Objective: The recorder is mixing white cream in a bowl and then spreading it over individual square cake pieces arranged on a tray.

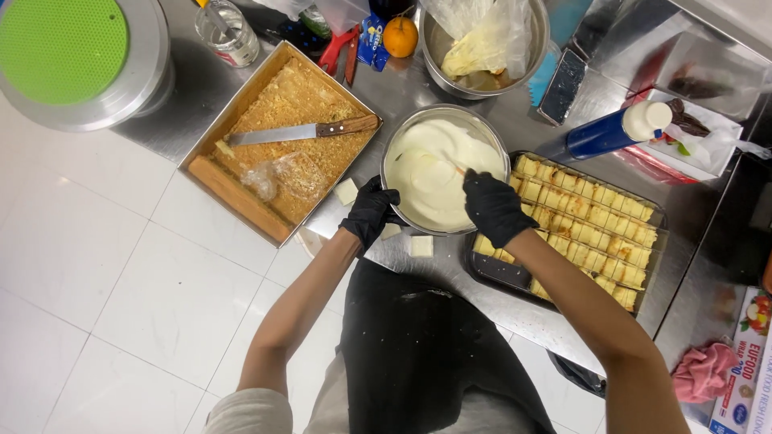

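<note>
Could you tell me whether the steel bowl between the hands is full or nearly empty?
Fairly full: white cream covers the inside of the bowl almost to its rim, with no bare bottom showing.

My left hand [370,210], in a black glove, grips the near rim of a round steel bowl [400,137] that stands upright on the tabletop [450,269], filled with smooth white cream [430,173]. My gloved right hand [492,206] holds a utensil dipped in the cream.
</note>
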